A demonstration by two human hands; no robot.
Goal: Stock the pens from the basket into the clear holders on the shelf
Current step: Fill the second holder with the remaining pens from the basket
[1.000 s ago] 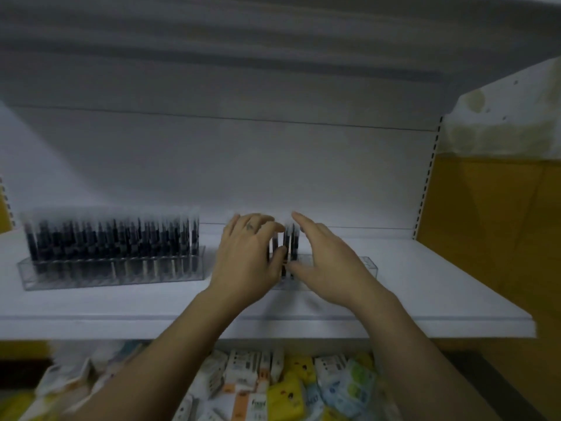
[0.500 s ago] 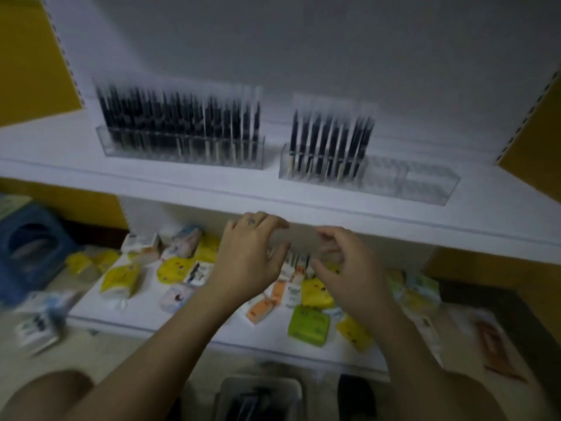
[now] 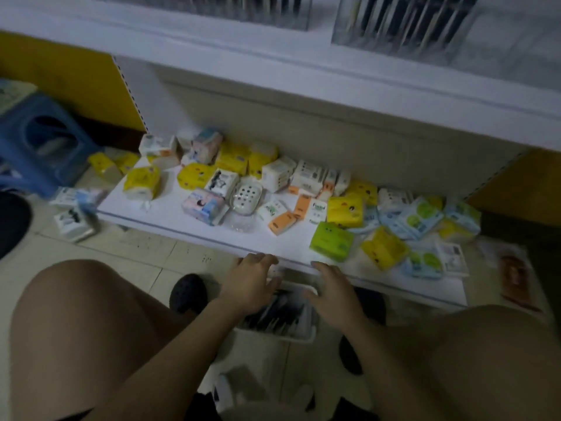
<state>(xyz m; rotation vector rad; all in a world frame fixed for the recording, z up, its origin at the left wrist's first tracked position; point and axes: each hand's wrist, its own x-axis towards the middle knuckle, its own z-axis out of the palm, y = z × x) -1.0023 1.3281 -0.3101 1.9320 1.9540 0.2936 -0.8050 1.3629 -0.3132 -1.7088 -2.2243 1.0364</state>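
A white basket stands on the floor between my knees, with dark pens lying inside. My left hand hovers over the basket's left side, fingers spread and empty. My right hand hangs over its right side, also empty with fingers loose. At the top edge, two clear holders stand on the upper shelf: the left holder and the right holder, both with dark pens upright in them. The view is blurred.
The low white shelf in front of the basket carries several tissue packs and a white soap dish. A blue plastic stool stands at the left. More packs lie on the tiled floor. My bare knees frame the basket.
Both hands left the pens in the right holder and dropped down past the low shelf to the basket. The view tilted down from the upper shelf to the floor.
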